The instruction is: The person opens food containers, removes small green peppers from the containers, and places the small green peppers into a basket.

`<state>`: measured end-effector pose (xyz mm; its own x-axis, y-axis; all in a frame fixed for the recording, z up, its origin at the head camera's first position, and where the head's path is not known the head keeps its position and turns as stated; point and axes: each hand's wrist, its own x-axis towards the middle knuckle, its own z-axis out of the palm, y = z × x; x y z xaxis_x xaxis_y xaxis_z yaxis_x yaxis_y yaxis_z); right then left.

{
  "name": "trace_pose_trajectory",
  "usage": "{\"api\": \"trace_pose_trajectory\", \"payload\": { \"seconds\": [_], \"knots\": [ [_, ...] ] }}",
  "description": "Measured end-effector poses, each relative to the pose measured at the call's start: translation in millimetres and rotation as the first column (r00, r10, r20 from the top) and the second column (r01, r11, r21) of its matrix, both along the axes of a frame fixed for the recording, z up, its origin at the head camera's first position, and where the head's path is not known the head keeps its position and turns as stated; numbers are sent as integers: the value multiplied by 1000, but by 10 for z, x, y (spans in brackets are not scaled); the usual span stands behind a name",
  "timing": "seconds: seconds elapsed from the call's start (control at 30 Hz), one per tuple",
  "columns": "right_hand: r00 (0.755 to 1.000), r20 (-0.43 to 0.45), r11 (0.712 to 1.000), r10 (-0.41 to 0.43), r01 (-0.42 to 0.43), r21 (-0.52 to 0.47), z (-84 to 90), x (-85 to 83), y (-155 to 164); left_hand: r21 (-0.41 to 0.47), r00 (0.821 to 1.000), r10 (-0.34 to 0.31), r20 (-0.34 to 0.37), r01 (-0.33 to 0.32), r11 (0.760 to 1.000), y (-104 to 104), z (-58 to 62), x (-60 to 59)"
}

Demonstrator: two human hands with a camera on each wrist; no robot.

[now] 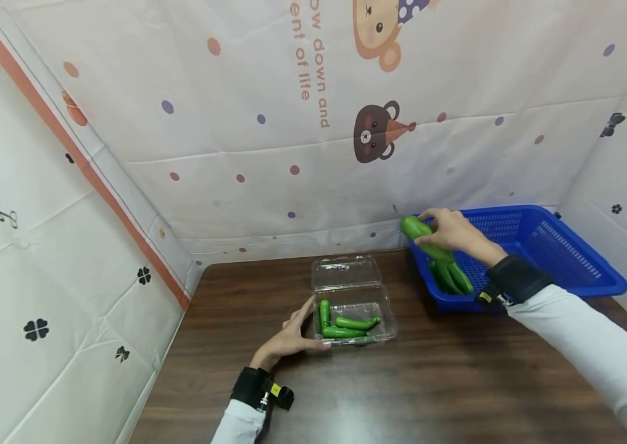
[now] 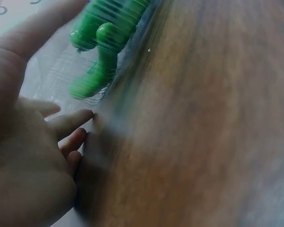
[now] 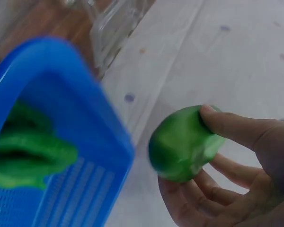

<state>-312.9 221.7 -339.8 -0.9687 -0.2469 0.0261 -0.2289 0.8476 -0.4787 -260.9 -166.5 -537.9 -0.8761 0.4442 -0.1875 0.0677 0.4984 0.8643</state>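
Observation:
My right hand (image 1: 449,231) grips a long, smooth, light-green gourd-like vegetable (image 1: 415,228) with a thin stem, raised over the left end of a blue plastic basket (image 1: 585,287). In the right wrist view, its rounded end lies between thumb and fingers. Ridged darker green vegetables (image 1: 449,277) lie in the basket beneath it. My left hand (image 1: 290,336) spreads around the near left corner of a clear plastic clamshell box (image 1: 388,314), thumb along the front and fingers at the left side. Inside the box are several slim green peppers (image 1: 357,323). The box lid (image 1: 347,271) lies open toward the wall.
The box and basket stand on a dark brown wooden table (image 1: 369,394). A white printed sheet (image 1: 258,203) hangs behind the table, with more sheeting at the left and right sides. The basket stands near the back wall at the right.

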Motion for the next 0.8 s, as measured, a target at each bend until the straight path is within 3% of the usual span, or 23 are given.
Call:
{"api": "trace_pose_trajectory", "payload": {
  "seconds": [0.13,0.43,0.6,0.8],
  "knots": [
    [998,36,998,-56,56,4,-19,-46,187,-6,1000,-19,-21,19,1000,22,5,-32],
    [997,55,998,-59,58,24,-34,-39,433,-134,996,-16,-89,4,991,68,16,-17],
    [996,55,997,-68,65,52,-29,-18,531,-133,997,8,-75,-18,991,73,6,10],
    [988,146,997,-56,47,67,-143,-7,615,-127,998,16,-61,-24,992,78,8,25]
  ]
}}
